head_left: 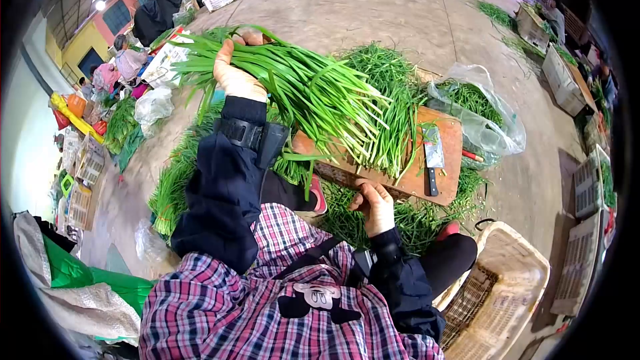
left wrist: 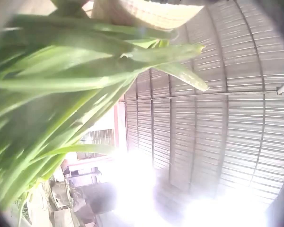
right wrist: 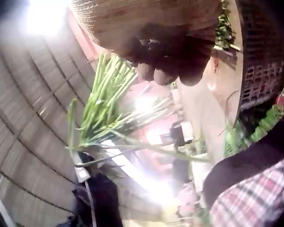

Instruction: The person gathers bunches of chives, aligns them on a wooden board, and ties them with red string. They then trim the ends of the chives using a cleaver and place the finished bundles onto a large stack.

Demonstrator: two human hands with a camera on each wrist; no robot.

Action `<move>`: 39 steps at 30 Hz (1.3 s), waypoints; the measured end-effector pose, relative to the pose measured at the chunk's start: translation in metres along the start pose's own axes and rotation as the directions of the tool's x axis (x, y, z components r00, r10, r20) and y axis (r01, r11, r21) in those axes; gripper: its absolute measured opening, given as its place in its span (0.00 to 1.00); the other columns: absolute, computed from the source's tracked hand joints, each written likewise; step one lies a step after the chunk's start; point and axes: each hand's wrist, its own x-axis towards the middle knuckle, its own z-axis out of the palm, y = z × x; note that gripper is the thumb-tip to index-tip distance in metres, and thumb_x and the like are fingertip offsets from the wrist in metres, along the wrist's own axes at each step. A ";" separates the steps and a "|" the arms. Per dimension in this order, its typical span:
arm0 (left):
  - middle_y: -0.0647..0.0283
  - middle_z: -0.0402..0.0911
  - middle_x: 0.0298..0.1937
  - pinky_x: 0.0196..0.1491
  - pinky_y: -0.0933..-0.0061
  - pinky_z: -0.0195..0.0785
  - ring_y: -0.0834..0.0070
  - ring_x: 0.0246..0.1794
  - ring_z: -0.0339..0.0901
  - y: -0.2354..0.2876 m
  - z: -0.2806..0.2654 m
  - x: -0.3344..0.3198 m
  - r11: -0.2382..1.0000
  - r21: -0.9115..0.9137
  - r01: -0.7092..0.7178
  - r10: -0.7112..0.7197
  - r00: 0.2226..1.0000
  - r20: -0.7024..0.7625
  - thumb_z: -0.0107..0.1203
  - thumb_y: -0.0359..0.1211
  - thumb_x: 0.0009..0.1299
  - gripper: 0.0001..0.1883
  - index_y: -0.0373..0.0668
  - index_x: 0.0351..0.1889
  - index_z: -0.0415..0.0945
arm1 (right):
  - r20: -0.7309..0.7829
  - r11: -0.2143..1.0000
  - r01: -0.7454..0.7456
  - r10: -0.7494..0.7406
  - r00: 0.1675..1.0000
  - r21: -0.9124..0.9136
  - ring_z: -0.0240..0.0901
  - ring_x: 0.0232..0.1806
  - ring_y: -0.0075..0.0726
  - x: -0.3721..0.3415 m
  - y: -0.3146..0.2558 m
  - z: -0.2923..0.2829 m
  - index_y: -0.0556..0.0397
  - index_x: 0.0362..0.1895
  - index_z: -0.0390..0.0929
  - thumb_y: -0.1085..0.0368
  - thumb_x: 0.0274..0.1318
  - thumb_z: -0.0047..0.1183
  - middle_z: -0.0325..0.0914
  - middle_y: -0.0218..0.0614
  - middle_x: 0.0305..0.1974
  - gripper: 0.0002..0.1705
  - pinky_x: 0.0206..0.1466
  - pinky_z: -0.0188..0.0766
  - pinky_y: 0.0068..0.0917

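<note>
My left hand (head_left: 237, 73) grips a large bunch of garlic chives (head_left: 313, 93), raised at the left with pale cut ends pointing right, toward the board. The leaves fill much of the left wrist view. My right hand (head_left: 375, 210), in a pale knitted glove, hovers near the front edge of a wooden board (head_left: 448, 135), fingers loosely curled with nothing visible in them. A knife (head_left: 433, 150) with a broad blade and black handle lies on the board's right side. More loose chives (head_left: 393, 107) are heaped at its back.
A clear plastic bag (head_left: 510, 127) of greens stands right of the board. Next to my right leg sits an open pale basket (head_left: 527, 253). Chives (head_left: 175, 190) lie on the floor at left, and trimmings (head_left: 340, 217) below the board. Farther off are people and crates (head_left: 567, 80).
</note>
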 end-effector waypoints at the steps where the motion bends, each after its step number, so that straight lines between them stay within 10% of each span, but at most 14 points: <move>1: 0.53 0.76 0.30 0.48 0.52 0.66 0.57 0.35 0.73 0.000 0.004 -0.010 0.999 -0.051 0.020 -0.019 1.000 0.023 0.51 0.39 0.62 0.13 0.38 0.29 0.70 | 0.058 0.998 -0.011 0.007 0.998 0.069 0.71 0.22 0.27 -0.007 -0.006 0.011 0.58 0.47 0.75 0.61 0.59 0.49 0.75 0.33 0.23 0.16 0.28 0.69 0.23; 4: 0.53 0.77 0.30 0.48 0.51 0.67 0.57 0.35 0.73 -0.003 0.001 -0.011 0.992 -0.097 0.078 -0.072 0.995 0.070 0.52 0.38 0.62 0.11 0.39 0.29 0.70 | 0.202 0.960 -0.073 0.017 0.979 0.270 0.69 0.26 0.29 0.003 -0.017 0.048 0.55 0.57 0.69 0.58 0.60 0.50 0.73 0.34 0.25 0.24 0.34 0.69 0.29; 10: 0.55 0.79 0.35 0.51 0.51 0.67 0.59 0.40 0.74 -0.007 -0.015 -0.007 0.989 -0.060 0.134 -0.131 0.990 0.056 0.51 0.39 0.64 0.12 0.39 0.33 0.72 | 0.306 0.839 -0.212 0.057 0.950 0.501 0.70 0.24 0.33 0.031 -0.014 0.072 0.54 0.39 0.73 0.53 0.58 0.54 0.72 0.31 0.20 0.17 0.32 0.68 0.34; 15: 0.53 0.79 0.31 0.45 0.50 0.68 0.57 0.35 0.74 0.005 -0.035 0.012 0.959 -0.166 0.229 -0.248 0.963 -0.106 0.52 0.39 0.63 0.09 0.44 0.29 0.70 | 0.406 0.956 -0.136 0.235 0.883 -0.258 0.71 0.27 0.32 -0.008 -0.029 0.016 0.57 0.33 0.74 0.57 0.59 0.50 0.74 0.33 0.21 0.14 0.36 0.69 0.29; 16: 0.53 0.79 0.31 0.45 0.50 0.68 0.57 0.35 0.74 0.006 -0.041 0.018 0.962 -0.168 0.217 -0.233 0.969 -0.081 0.52 0.39 0.63 0.09 0.43 0.30 0.70 | 0.498 0.876 0.092 0.181 0.848 -0.474 0.73 0.27 0.31 -0.009 -0.024 -0.009 0.59 0.30 0.76 0.60 0.60 0.48 0.77 0.35 0.22 0.14 0.36 0.70 0.26; 17: 0.53 0.79 0.32 0.46 0.50 0.68 0.57 0.35 0.75 0.008 -0.051 0.026 0.964 -0.170 0.205 -0.218 0.974 -0.057 0.52 0.38 0.63 0.09 0.43 0.30 0.70 | 0.309 0.742 -0.121 0.415 0.856 -0.660 0.75 0.28 0.31 -0.017 -0.028 -0.024 0.60 0.32 0.78 0.60 0.59 0.50 0.78 0.36 0.24 0.15 0.35 0.71 0.28; 20: 0.52 0.79 0.32 0.48 0.49 0.67 0.55 0.36 0.74 0.013 -0.058 0.027 0.973 -0.152 0.175 -0.190 0.977 -0.095 0.51 0.38 0.63 0.09 0.42 0.31 0.69 | -0.012 -0.409 0.145 0.359 0.933 -0.901 0.78 0.44 0.37 -0.032 -0.044 -0.047 0.50 0.51 0.75 0.52 0.46 0.63 0.80 0.43 0.42 0.28 0.45 0.73 0.33; 24: 0.52 0.79 0.36 0.52 0.48 0.64 0.54 0.41 0.73 0.013 -0.057 0.017 0.981 -0.138 0.133 -0.137 0.990 -0.020 0.48 0.38 0.65 0.11 0.39 0.32 0.70 | 0.156 0.432 0.214 -0.166 0.974 -0.876 0.69 0.57 0.44 -0.015 -0.033 -0.051 0.52 0.60 0.67 0.51 0.43 0.65 0.72 0.46 0.55 0.40 0.60 0.64 0.33; 27: 0.51 0.78 0.41 0.59 0.52 0.61 0.56 0.48 0.71 0.018 -0.066 0.015 0.951 -0.189 0.246 -0.201 0.952 0.231 0.42 0.39 0.68 0.16 0.33 0.35 0.73 | 0.122 0.778 0.220 -0.184 0.975 -0.588 0.69 0.54 0.37 0.003 -0.035 -0.005 0.57 0.58 0.68 0.57 0.46 0.63 0.74 0.42 0.52 0.35 0.58 0.64 0.30; 29: 0.51 0.78 0.41 0.59 0.52 0.61 0.56 0.48 0.71 0.016 -0.048 0.009 0.979 -0.152 0.134 -0.140 0.990 -0.033 0.43 0.39 0.68 0.16 0.33 0.34 0.73 | 0.147 0.931 0.171 -0.130 0.981 -0.322 0.70 0.50 0.29 0.011 -0.033 0.022 0.57 0.57 0.70 0.59 0.51 0.61 0.75 0.37 0.49 0.30 0.55 0.65 0.26; 39: 0.58 0.78 0.31 0.47 0.52 0.67 0.60 0.38 0.74 0.007 -0.052 -0.004 0.986 -0.116 0.119 -0.116 0.993 0.032 0.53 0.39 0.64 0.10 0.42 0.28 0.71 | -0.094 0.953 0.170 -0.151 0.984 0.250 0.72 0.43 0.31 0.025 0.007 0.035 0.54 0.47 0.73 0.63 0.55 0.55 0.77 0.35 0.42 0.16 0.52 0.68 0.36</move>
